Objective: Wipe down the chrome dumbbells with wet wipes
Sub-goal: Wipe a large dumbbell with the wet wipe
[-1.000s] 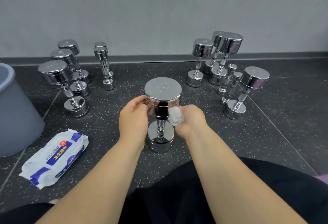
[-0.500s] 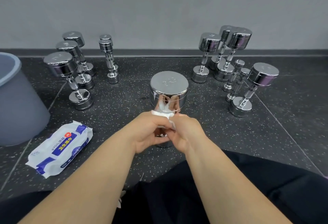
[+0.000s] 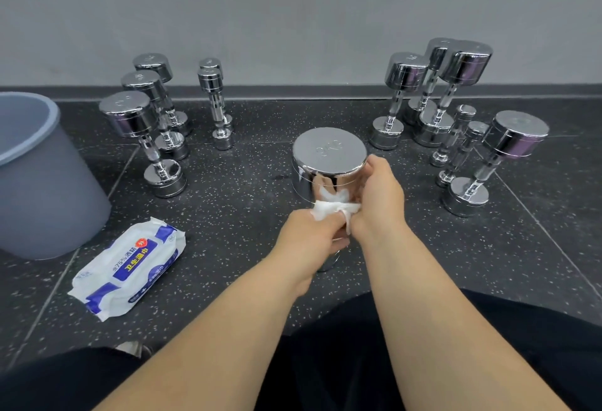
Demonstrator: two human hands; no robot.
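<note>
- Big dumbbell [image 3: 329, 153] stands on end on the floor [image 3: 244, 215], right in front of the knees. Its lower head is mostly hidden behind the hands.
- Left grip [image 3: 311, 236] is closed round the wipe [image 3: 327, 210], just under the upper head where the handle begins. Whether the wipe goes all the way round the handle cannot be told.
- Right grip [image 3: 379, 197] curls round the right side of the upper head, fingers on the chrome. It looks to be steadying the weight.
- Step in hand, as judged: wiping the neck and handle below the upper head.
- To do it well: hold the head firm with the right so the dumbbell does not tip. Wrap the wipe fully round the handle and twist while sliding down, so the grooves get reached.
- Refold to a fresh face before doing the lower head.
- Risk: wet chrome is slick and the weight looks heavy, so leave it standing on the floor.
- Wipe pack [image 3: 130, 267] lies near on the left, beside the bucket [image 3: 39, 176].
- Other dumbbells stand in a left group [image 3: 143, 123] and a right group [image 3: 439, 94] by the wall.
</note>
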